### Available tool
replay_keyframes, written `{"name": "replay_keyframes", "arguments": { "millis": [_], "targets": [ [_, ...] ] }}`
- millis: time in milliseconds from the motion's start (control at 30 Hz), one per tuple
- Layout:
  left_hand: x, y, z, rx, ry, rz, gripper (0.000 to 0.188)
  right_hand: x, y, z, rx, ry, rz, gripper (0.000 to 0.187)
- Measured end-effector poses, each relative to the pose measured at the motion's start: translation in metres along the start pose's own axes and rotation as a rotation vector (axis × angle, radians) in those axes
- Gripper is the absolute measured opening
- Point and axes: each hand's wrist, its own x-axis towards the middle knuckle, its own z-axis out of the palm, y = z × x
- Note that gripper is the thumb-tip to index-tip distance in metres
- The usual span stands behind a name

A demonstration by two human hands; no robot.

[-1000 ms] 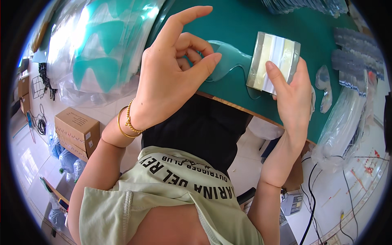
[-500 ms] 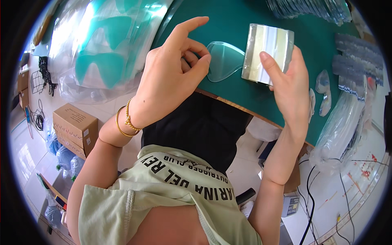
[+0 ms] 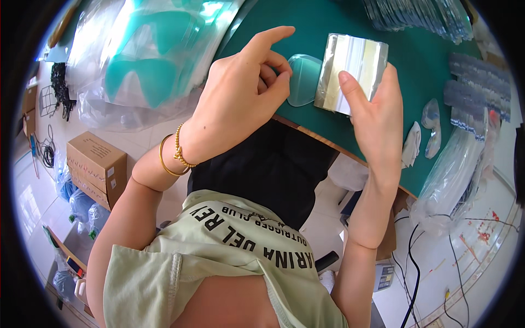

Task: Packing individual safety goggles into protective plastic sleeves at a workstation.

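My left hand (image 3: 246, 82) is over the near edge of the green table. Its thumb and curled fingers pinch the left edge of a clear, rounded plastic lens (image 3: 305, 82), while the index finger points out above it. My right hand (image 3: 377, 109) is wrapped around a wide, shiny roll (image 3: 354, 74) with silver and pale yellow bands, which looks like clear film. My right thumb lies across its front; the other fingers are hidden behind it. The roll's left side overlaps the right end of the lens, and I cannot tell whether they touch.
Bagged green mask-shaped pieces (image 3: 139, 79) lie to the left. At the far right of the green table (image 3: 262, 22) are stacked clear lenses (image 3: 421, 16) and packed grey strips (image 3: 478, 90). A clear lens (image 3: 432, 128) and crumpled white piece (image 3: 411, 145) lie beside my right wrist. Cables (image 3: 414, 262) hang at right.
The roll has shifted slightly left and covers more of the lens's right end. My left hand has moved a little right, still pinching the lens. The crumpled white piece shows more fully.
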Motion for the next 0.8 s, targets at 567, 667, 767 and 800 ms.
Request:
{"name": "replay_keyframes", "arguments": {
  "millis": [567, 667, 767, 800],
  "targets": [
    [0.017, 0.046, -0.044, 0.420, -0.276, 0.414, 0.037, 0.015, 0.046, -0.104, 0.029, 0.113, 0.027, 0.037],
    [0.043, 0.033, -0.013, 0.574, -0.365, 0.672, 0.042, 0.007, 0.063, -0.158, -0.190, 0.163, 0.103, 0.042],
    [0.056, 0.024, 0.009, 0.661, -0.349, 0.756, 0.033, 0.000, 0.087, -0.200, -0.552, 0.289, 0.091, 0.040],
    [0.060, 0.025, 0.016, 0.677, -0.414, 0.716, 0.028, -0.002, 0.103, -0.212, -0.664, 0.286, 0.051, 0.041]
  ]
}}
